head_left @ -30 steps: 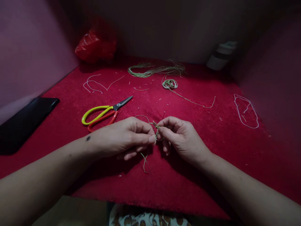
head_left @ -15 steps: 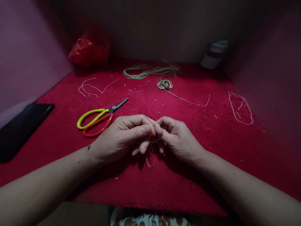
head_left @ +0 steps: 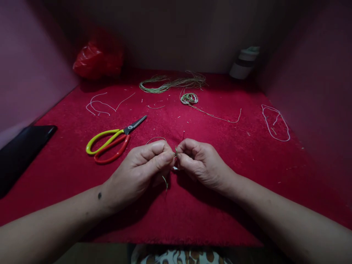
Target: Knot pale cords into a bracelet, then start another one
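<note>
Over the front middle of the red cloth, my left hand [head_left: 150, 161] and my right hand [head_left: 202, 159] meet fingertip to fingertip. Between them shows a short stretch of green cord [head_left: 176, 152], pinched from both sides. A loop of that cord arcs out behind my left fingers, and a loose green end hangs below them. A small whitish braided bit [head_left: 175, 168] peeks out under the fingertips. Just beyond my right fingers a pin [head_left: 184, 134] stands up. Most of the cord work is hidden by my fingers.
Scissors [head_left: 117, 141] with yellow and red handles lie left of my hands. Behind are a coiled braided cord [head_left: 189, 98], a bundle of green cords [head_left: 156, 88], a red plastic bag [head_left: 99, 60] and a white bottle [head_left: 244, 64]. A black phone-like object [head_left: 24, 154] lies far left; white thread [head_left: 288, 132] lies right.
My hands have drawn slightly apart, and green cord now shows between the fingertips. My left fingers have curled in. The whole view has shifted a little.
</note>
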Demonstrator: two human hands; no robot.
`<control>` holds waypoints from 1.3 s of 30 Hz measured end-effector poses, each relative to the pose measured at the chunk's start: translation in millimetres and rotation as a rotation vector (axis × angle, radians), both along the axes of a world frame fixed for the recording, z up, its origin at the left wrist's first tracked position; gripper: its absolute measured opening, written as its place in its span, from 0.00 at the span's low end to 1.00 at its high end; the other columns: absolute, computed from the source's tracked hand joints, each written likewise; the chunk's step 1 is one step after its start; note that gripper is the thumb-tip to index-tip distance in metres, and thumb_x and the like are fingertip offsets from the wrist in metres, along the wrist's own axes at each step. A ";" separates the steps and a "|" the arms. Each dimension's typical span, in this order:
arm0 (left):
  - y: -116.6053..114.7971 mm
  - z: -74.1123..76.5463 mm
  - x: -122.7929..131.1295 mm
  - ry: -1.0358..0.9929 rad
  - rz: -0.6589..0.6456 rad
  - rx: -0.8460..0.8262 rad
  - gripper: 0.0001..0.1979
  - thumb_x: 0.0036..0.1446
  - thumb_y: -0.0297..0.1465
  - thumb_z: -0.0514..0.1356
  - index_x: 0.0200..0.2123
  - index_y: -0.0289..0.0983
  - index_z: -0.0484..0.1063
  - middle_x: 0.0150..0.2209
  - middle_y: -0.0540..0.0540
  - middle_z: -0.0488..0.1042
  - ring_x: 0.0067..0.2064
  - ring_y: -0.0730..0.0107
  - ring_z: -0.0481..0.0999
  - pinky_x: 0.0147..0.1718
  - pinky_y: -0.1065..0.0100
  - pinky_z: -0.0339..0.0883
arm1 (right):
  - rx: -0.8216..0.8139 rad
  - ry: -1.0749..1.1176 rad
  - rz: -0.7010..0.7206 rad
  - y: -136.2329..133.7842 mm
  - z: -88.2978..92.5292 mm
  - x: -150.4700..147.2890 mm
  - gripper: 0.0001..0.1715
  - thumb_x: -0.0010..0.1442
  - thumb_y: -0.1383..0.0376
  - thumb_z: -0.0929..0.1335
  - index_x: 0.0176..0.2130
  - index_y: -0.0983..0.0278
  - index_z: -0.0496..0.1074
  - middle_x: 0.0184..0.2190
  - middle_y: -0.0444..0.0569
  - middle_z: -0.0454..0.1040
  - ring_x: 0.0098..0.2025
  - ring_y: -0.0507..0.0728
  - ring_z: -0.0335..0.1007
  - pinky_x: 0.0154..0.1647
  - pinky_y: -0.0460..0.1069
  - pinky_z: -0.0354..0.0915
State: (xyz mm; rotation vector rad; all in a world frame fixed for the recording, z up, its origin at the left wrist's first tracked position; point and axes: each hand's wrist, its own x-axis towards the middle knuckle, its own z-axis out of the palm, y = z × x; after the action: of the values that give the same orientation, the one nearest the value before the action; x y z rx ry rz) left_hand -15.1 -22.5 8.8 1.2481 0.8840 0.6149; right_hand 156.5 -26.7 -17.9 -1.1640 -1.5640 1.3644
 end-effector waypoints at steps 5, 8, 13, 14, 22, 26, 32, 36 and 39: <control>1.7 -0.8 -0.7 -0.087 -0.030 -0.102 0.14 0.60 0.36 0.54 0.25 0.36 0.61 0.19 0.54 0.54 0.20 0.80 0.53 0.19 0.75 0.49 | -0.098 0.051 0.006 0.4 3.6 0.7 0.03 0.54 0.69 0.63 0.28 0.64 0.62 0.19 0.39 0.62 0.17 0.44 0.53 0.17 0.40 0.50; 0.9 -2.0 -0.1 -0.127 -0.041 -0.131 0.14 0.60 0.36 0.54 0.25 0.35 0.61 0.19 0.55 0.53 0.20 0.81 0.52 0.19 0.75 0.48 | -0.137 0.088 0.016 0.8 4.3 0.2 0.03 0.54 0.70 0.63 0.28 0.64 0.62 0.18 0.38 0.62 0.16 0.43 0.54 0.16 0.40 0.51; 3.8 -3.7 -1.2 -0.116 -0.056 -0.103 0.14 0.61 0.36 0.53 0.26 0.35 0.61 0.19 0.55 0.54 0.20 0.82 0.52 0.19 0.75 0.50 | -0.183 0.136 0.034 3.5 4.2 -0.3 0.03 0.54 0.70 0.63 0.28 0.64 0.61 0.17 0.37 0.63 0.13 0.44 0.54 0.12 0.40 0.49; 5.7 -3.5 -2.0 -0.103 -0.061 -0.088 0.13 0.61 0.36 0.53 0.26 0.35 0.61 0.19 0.55 0.55 0.20 0.81 0.54 0.19 0.75 0.50 | -0.194 0.151 0.039 4.7 4.3 0.0 0.04 0.54 0.69 0.63 0.28 0.64 0.61 0.17 0.37 0.63 0.12 0.44 0.54 0.11 0.40 0.49; 18.9 10.0 -9.4 -0.008 -0.040 0.086 0.12 0.58 0.34 0.57 0.26 0.33 0.68 0.34 0.48 0.69 0.21 0.84 0.62 0.19 0.75 0.54 | -0.289 0.289 -0.020 9.6 5.2 1.7 0.07 0.55 0.66 0.64 0.35 0.64 0.60 0.21 0.39 0.69 0.12 0.45 0.56 0.08 0.40 0.54; 21.6 17.0 -10.6 -0.016 0.020 0.100 0.09 0.55 0.32 0.60 0.26 0.33 0.70 0.36 0.48 0.68 0.20 0.87 0.59 0.18 0.77 0.54 | -0.250 0.363 -0.018 8.1 3.7 1.5 0.13 0.54 0.68 0.64 0.40 0.61 0.58 0.19 0.36 0.69 0.11 0.47 0.57 0.08 0.39 0.53; 28.1 16.1 -11.0 -0.045 0.057 -0.033 0.07 0.52 0.31 0.62 0.28 0.33 0.73 0.28 0.48 0.68 0.21 0.85 0.60 0.18 0.80 0.54 | -0.271 0.297 0.035 8.1 5.9 2.7 0.07 0.54 0.69 0.63 0.37 0.64 0.66 0.19 0.39 0.69 0.12 0.45 0.58 0.09 0.39 0.56; 33.4 17.2 -6.8 -0.098 0.083 -0.108 0.06 0.51 0.29 0.62 0.27 0.31 0.74 0.27 0.46 0.69 0.19 0.86 0.58 0.14 0.81 0.51 | -0.292 0.258 0.078 8.9 5.8 3.5 0.07 0.54 0.69 0.63 0.35 0.66 0.68 0.20 0.41 0.70 0.12 0.45 0.59 0.10 0.40 0.56; 39.6 15.8 -2.3 -0.191 0.147 -0.200 0.03 0.49 0.24 0.61 0.29 0.30 0.75 0.30 0.45 0.71 0.19 0.87 0.59 0.14 0.81 0.53 | -0.304 0.245 0.114 9.2 5.0 4.1 0.05 0.54 0.68 0.64 0.34 0.67 0.67 0.21 0.42 0.71 0.13 0.46 0.60 0.10 0.41 0.58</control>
State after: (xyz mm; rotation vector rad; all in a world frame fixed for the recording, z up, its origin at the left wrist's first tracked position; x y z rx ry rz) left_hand -17.5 17.1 24.6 0.9338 0.8586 0.7311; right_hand 160.6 -17.5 -12.9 -1.0457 -1.2956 1.7956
